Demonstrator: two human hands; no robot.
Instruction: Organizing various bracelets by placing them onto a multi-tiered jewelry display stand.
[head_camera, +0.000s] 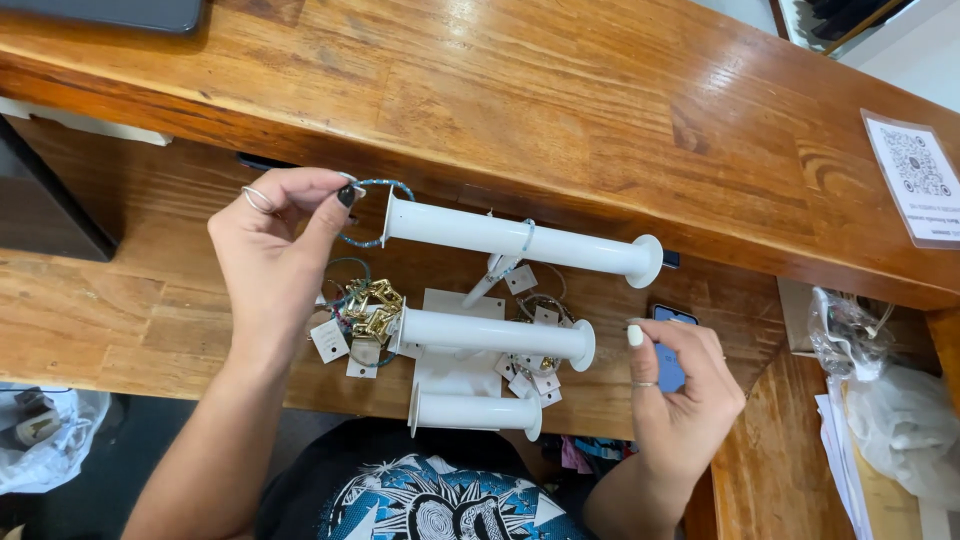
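Bracelet, a thin blue beaded loop, sits pinched between my left hand's thumb and forefinger at the left end cap of the top white display roll. The loop stands on edge, its opening facing along the roll, right at the cap but not yet threaded past it as far as I can tell. That roll runs long from left to right, dipping a little toward the right, and another thin band already circles its middle. Two shorter white rolls lie below it, parallel, stepping down toward me like a stand.

My right hand hovers near the right end of the middle roll, fingers loosely curled and thumb raised, gripping nothing; a blue phone lies just behind it.

All this rests on a lower wooden table, with a higher varnished wooden ledge running across behind it. A laminated card sits on the ledge at far right. Around the rolls lie a chunky gold chain bracelet and several small white tags.

At right, a clear plastic bag holds contents I cannot make out; another bag lies low at left.
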